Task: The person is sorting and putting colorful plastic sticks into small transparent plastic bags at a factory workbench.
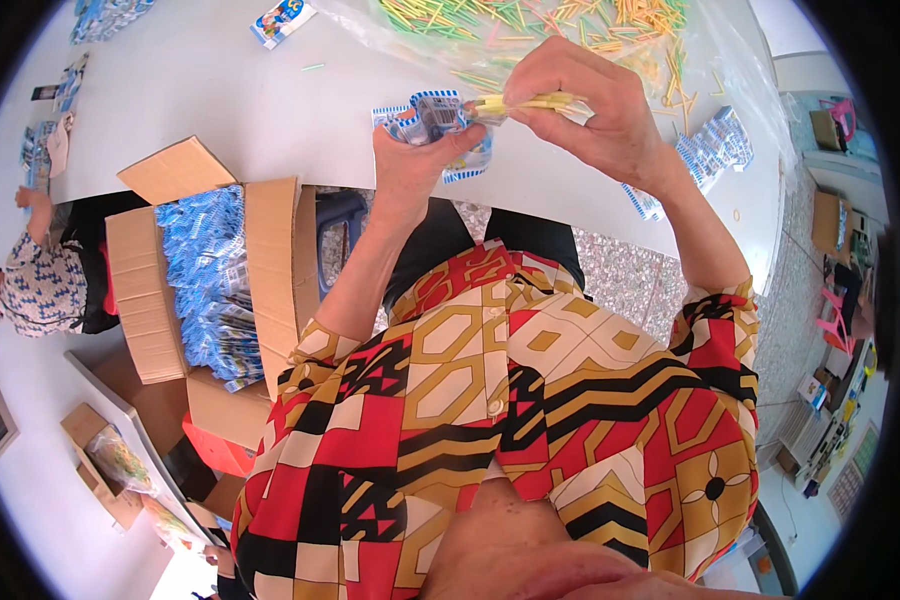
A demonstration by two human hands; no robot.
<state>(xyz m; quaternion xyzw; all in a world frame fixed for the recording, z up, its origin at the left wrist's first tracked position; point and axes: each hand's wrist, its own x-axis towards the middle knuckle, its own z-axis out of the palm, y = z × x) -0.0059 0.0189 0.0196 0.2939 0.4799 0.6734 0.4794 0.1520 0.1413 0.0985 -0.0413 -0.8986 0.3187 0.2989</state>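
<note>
My left hand (406,168) is closed round a small blue-and-white packet (438,112), with more of the same packets bunched in the grip. Thumb and fingers of my right hand (602,112) pinch a small bundle of thin pale-yellow sticks (562,101). The bundle's left end meets the held packet near my left thumb; whether it is inside the packet I cannot tell. Beyond both hands, loose green, yellow and orange sticks (450,16) lie on clear plastic sheeting (355,20). More blue-and-white packets (715,148) lie beside my right wrist.
An open cardboard carton (273,245) full of blue packets (205,260) stands left of my left forearm. One packet (280,22) lies at the far side of the white table (220,95). Another person (45,290) sits at the far left, one hand by packets.
</note>
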